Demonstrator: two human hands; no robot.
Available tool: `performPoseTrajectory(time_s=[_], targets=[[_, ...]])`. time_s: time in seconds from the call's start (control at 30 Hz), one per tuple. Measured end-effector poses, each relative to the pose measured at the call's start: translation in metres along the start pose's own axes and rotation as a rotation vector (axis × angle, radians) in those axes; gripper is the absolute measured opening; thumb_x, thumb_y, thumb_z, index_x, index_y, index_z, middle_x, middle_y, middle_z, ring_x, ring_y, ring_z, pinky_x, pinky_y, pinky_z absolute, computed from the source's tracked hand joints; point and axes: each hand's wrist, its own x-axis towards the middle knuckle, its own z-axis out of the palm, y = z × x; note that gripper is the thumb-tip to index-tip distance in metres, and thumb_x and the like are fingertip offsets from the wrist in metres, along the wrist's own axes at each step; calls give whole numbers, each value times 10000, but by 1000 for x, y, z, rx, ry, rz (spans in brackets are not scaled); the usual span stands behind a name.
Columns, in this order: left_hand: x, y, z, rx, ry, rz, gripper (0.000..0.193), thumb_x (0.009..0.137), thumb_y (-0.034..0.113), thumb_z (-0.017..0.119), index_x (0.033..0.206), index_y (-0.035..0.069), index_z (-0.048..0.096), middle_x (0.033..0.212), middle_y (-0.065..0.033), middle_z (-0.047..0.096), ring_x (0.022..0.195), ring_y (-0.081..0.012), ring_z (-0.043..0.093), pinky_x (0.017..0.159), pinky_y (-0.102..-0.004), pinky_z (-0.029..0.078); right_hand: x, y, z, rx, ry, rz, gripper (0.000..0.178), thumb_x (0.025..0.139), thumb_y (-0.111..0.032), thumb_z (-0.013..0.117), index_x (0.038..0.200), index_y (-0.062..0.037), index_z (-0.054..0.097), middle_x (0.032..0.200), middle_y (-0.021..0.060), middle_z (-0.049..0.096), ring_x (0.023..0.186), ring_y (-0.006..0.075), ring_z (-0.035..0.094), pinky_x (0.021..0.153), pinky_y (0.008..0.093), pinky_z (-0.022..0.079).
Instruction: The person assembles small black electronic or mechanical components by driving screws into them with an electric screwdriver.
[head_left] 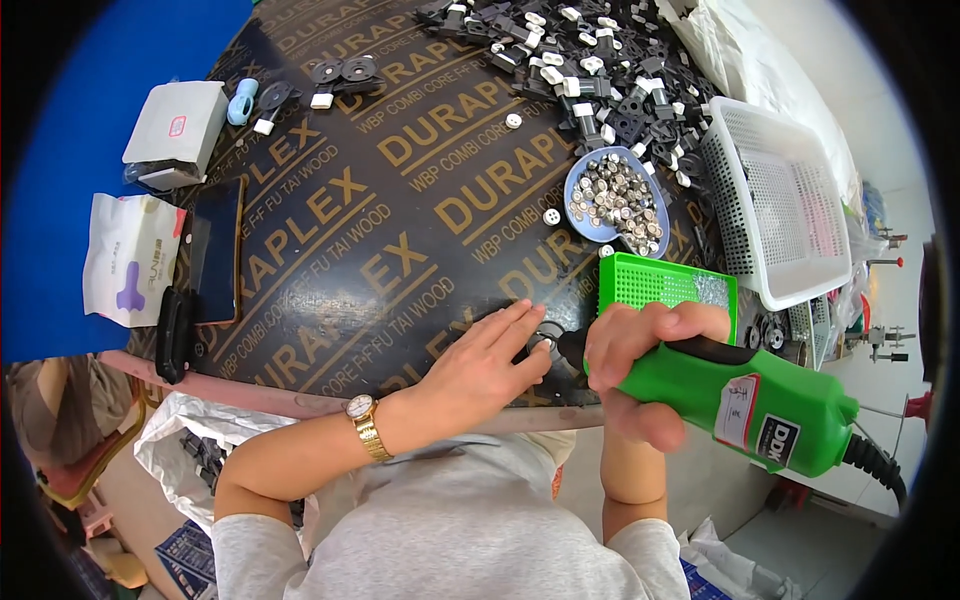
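My right hand (650, 365) is wrapped round a green electric screwdriver (770, 405), which lies almost level with its dark nose pointing left. A black coiled cord runs from its back end. My left hand (490, 365) rests low on the table near the front edge, fingers stretched forward. Between its fingertips and thumb it steadies a small round part (547, 337), pale on top and dark around, right at the screwdriver's tip. The fingers partly cover this part, so its full shape is hidden. A gold wristwatch (366, 420) is on my left wrist.
Beyond the screwdriver stands a green tray (650, 275) with small screws. Behind it are a blue bowl (577, 215) of small metal wheels and a white basket (735, 190). Black-and-white parts (600, 75) pile up at the back. A phone (218, 255) and black knife (174, 335) lie left.
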Motion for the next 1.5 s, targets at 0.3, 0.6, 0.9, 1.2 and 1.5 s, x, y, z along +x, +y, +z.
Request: performPoseTrajectory(time_s=[0.3,0.6,0.9,1.2,1.5], targets=[[-2,1,-1,-84,55,-28,213,779,105,566,984,57,532,1213,-220,491,1182,-380,465,970,-458,411,2,8,26,-269,105,54,537,744,-351,768,1019,-57,413,568,22,460,435,114,419,403,230,338],[-4,7,4,-8,82,-6,207,763,91,564,963,61,518,1186,-217,486,1176,-384,465,937,-443,432,-9,17,27,-406,296,-15,459,805,-274,718,1079,-41,434,598,24,457,466,116,424,432,240,341],[5,10,9,119,43,-10,194,718,108,595,874,71,486,1041,-186,531,1115,-353,512,933,-446,426,4,-21,9,-126,390,-136,696,752,-497,695,1167,-26,394,617,37,497,461,131,470,414,237,387],[-85,2,-165,-571,-262,-634,421,797,293,674,1079,4,554,1025,-131,598,911,-238,594,785,-326,464,6,2,-51,-234,457,-113,581,818,-426,673,1123,2,426,667,46,489,506,105,454,442,220,373],[-234,61,-190,91,-275,-1291,359,703,215,718,973,-6,637,897,-177,653,840,-334,623,754,-387,483,21,11,10,-166,317,81,518,838,-333,675,1152,-7,424,707,44,473,568,109,451,486,228,376]])
